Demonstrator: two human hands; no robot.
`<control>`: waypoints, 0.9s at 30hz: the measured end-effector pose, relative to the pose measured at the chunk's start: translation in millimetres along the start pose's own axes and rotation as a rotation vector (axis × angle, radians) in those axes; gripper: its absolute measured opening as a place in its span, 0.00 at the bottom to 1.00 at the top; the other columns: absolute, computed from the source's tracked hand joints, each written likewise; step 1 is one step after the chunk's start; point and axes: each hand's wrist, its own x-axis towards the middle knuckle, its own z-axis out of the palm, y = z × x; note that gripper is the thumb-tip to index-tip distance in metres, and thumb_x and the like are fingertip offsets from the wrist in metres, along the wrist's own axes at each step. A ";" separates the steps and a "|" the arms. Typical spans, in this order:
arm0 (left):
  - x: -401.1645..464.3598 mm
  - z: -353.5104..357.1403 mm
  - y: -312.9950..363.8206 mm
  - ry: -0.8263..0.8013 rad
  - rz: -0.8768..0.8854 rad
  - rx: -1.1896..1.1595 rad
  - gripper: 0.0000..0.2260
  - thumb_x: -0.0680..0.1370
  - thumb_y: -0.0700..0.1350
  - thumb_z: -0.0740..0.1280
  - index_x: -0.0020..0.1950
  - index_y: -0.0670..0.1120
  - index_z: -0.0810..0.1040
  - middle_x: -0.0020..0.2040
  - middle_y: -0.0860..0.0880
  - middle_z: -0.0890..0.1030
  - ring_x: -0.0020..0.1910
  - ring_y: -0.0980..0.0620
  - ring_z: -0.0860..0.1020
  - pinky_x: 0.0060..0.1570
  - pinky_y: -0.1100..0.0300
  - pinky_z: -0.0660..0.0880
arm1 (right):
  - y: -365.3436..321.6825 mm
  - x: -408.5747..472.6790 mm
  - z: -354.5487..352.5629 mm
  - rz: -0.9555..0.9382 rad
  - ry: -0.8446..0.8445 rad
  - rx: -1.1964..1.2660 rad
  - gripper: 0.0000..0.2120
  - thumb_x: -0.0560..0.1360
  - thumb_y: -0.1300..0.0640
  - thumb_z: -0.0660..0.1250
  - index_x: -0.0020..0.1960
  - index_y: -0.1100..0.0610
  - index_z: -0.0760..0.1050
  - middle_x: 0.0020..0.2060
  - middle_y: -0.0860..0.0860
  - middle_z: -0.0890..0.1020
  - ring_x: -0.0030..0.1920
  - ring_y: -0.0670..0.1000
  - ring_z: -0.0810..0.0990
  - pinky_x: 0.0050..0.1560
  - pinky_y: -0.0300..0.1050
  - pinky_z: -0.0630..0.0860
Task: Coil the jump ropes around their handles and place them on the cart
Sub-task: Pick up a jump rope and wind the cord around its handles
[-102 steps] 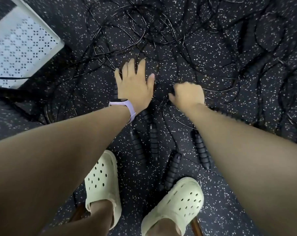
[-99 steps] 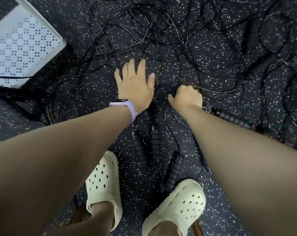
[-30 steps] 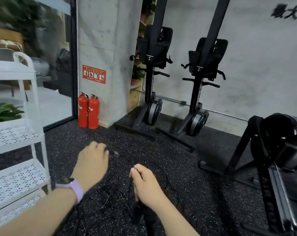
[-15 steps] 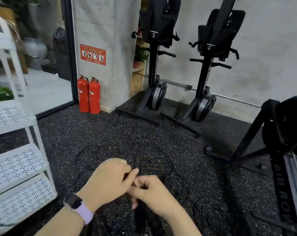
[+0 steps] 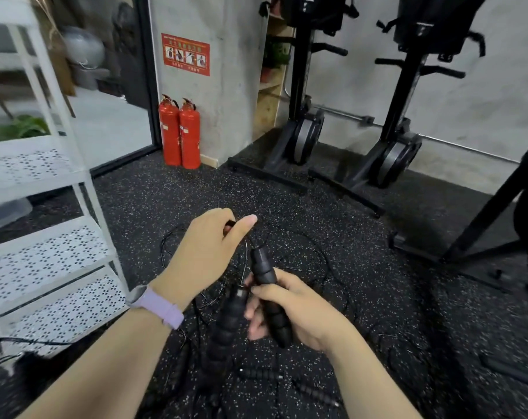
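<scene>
Jump rope handles (image 5: 265,285) — two, held together in the right hand (image 5: 299,306), fingers curled round them, long axis running 12 to 6. Cord (image 5: 247,252) rises toward 11 to the left hand (image 5: 208,252), pinched at the thumb. More handles on the floor, blurred, uncounted. Cart (image 5: 45,255) — one, at 9 o'clock.

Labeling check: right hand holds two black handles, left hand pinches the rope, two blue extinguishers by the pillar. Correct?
Not quite: the head view shows the extinguishers are red. The right hand does hold two black handles, and the left hand pinches the rope.
</scene>
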 end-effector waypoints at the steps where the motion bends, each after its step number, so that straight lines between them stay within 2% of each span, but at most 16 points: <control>1: -0.2 1.6 -1.2 0.008 -0.027 -0.033 0.25 0.81 0.62 0.60 0.34 0.44 0.65 0.30 0.51 0.66 0.31 0.53 0.65 0.33 0.61 0.61 | 2.4 2.6 2.6 -0.012 -0.012 0.037 0.11 0.77 0.57 0.68 0.58 0.58 0.76 0.41 0.60 0.82 0.41 0.59 0.83 0.52 0.61 0.81; 4: -1.2 5.8 2.2 0.072 -0.080 -0.163 0.25 0.81 0.59 0.61 0.36 0.39 0.67 0.29 0.50 0.68 0.30 0.52 0.66 0.34 0.59 0.63 | 12.3 13.7 15.2 -0.059 0.040 0.089 0.11 0.75 0.57 0.70 0.57 0.57 0.80 0.51 0.59 0.84 0.54 0.57 0.84 0.58 0.61 0.81; 6: -1.4 6.7 10.2 0.116 -0.085 -0.266 0.25 0.82 0.57 0.62 0.37 0.38 0.68 0.29 0.48 0.70 0.30 0.53 0.67 0.35 0.57 0.66 | 16.3 22.8 24.3 -0.100 0.056 0.156 0.09 0.74 0.58 0.71 0.53 0.54 0.82 0.56 0.57 0.84 0.57 0.56 0.84 0.58 0.57 0.81; 8: -0.8 6.0 18.8 0.176 -0.094 -0.357 0.24 0.82 0.56 0.63 0.36 0.37 0.67 0.29 0.46 0.70 0.29 0.54 0.67 0.34 0.57 0.67 | 12.9 26.9 32.4 -0.155 0.053 0.175 0.09 0.74 0.59 0.71 0.54 0.55 0.81 0.53 0.54 0.84 0.55 0.53 0.84 0.55 0.53 0.82; 11: 0.0 -0.2 27.2 0.218 -0.087 -0.417 0.24 0.82 0.57 0.63 0.36 0.38 0.68 0.28 0.42 0.73 0.27 0.53 0.68 0.31 0.56 0.68 | 7.2 27.6 38.0 -0.256 0.181 -0.020 0.13 0.76 0.63 0.72 0.59 0.57 0.75 0.44 0.53 0.83 0.42 0.48 0.82 0.42 0.46 0.79; 13: -1.5 -3.8 32.0 0.197 -0.082 -0.495 0.26 0.79 0.60 0.62 0.37 0.37 0.69 0.26 0.40 0.74 0.24 0.52 0.69 0.28 0.55 0.69 | 7.0 26.9 37.9 -0.314 0.272 -0.081 0.17 0.77 0.64 0.74 0.60 0.59 0.69 0.40 0.52 0.80 0.34 0.47 0.78 0.34 0.45 0.76; 14: -2.6 -4.6 33.7 0.189 -0.074 -0.512 0.27 0.78 0.62 0.62 0.37 0.37 0.69 0.26 0.39 0.73 0.24 0.52 0.69 0.28 0.54 0.69 | 6.9 26.4 36.2 -0.338 0.285 -0.092 0.19 0.76 0.63 0.75 0.60 0.59 0.68 0.40 0.51 0.79 0.34 0.46 0.78 0.33 0.46 0.76; 16: -6.1 -4.3 34.5 0.187 -0.045 -0.499 0.28 0.78 0.63 0.62 0.37 0.36 0.70 0.26 0.40 0.74 0.24 0.53 0.70 0.31 0.53 0.71 | 4.2 24.4 30.8 -0.343 0.263 -0.162 0.17 0.74 0.60 0.77 0.59 0.57 0.73 0.43 0.51 0.81 0.37 0.45 0.80 0.34 0.46 0.77; 18: -7.9 -3.3 31.3 0.192 -0.030 -0.471 0.29 0.79 0.64 0.63 0.36 0.37 0.70 0.26 0.40 0.74 0.25 0.48 0.70 0.32 0.50 0.72 | 1.3 20.1 26.3 -0.309 0.228 -0.274 0.11 0.75 0.58 0.77 0.54 0.59 0.79 0.41 0.52 0.82 0.37 0.45 0.79 0.38 0.45 0.77; 20: -7.8 -1.2 25.4 0.200 -0.067 -0.456 0.29 0.79 0.64 0.61 0.37 0.38 0.70 0.29 0.38 0.74 0.29 0.42 0.72 0.34 0.48 0.71 | 1.8 16.7 22.8 -0.281 0.227 -0.305 0.11 0.77 0.55 0.76 0.48 0.63 0.79 0.36 0.51 0.80 0.35 0.46 0.77 0.39 0.42 0.76; 22: -6.3 3.9 16.3 0.179 -0.109 -0.426 0.26 0.78 0.64 0.60 0.39 0.40 0.72 0.32 0.40 0.77 0.32 0.44 0.74 0.35 0.52 0.72 | 2.6 13.7 20.3 -0.272 0.252 -0.286 0.11 0.78 0.54 0.75 0.43 0.59 0.78 0.35 0.49 0.80 0.36 0.46 0.77 0.40 0.41 0.76; 24: -8.4 11.3 5.1 0.167 -0.119 -0.310 0.19 0.78 0.63 0.61 0.48 0.46 0.75 0.43 0.48 0.78 0.43 0.52 0.75 0.46 0.59 0.72 | 2.9 10.5 18.1 -0.250 0.308 -0.215 0.10 0.77 0.52 0.75 0.43 0.56 0.79 0.36 0.49 0.82 0.37 0.47 0.79 0.41 0.42 0.77; 26: -15.4 16.2 -1.6 0.184 -0.063 -0.072 0.17 0.79 0.61 0.62 0.59 0.49 0.73 0.56 0.54 0.73 0.56 0.54 0.71 0.59 0.58 0.68 | 2.5 8.6 13.8 -0.202 0.364 -0.048 0.12 0.75 0.47 0.76 0.44 0.55 0.81 0.38 0.52 0.83 0.38 0.50 0.80 0.41 0.45 0.78; 27: -20.5 17.3 -0.2 0.179 -0.007 0.037 0.17 0.80 0.61 0.61 0.60 0.50 0.72 0.57 0.55 0.71 0.57 0.55 0.70 0.60 0.58 0.66 | 2.5 8.5 9.9 -0.173 0.384 0.021 0.13 0.74 0.44 0.76 0.44 0.54 0.81 0.39 0.53 0.84 0.40 0.52 0.81 0.42 0.48 0.79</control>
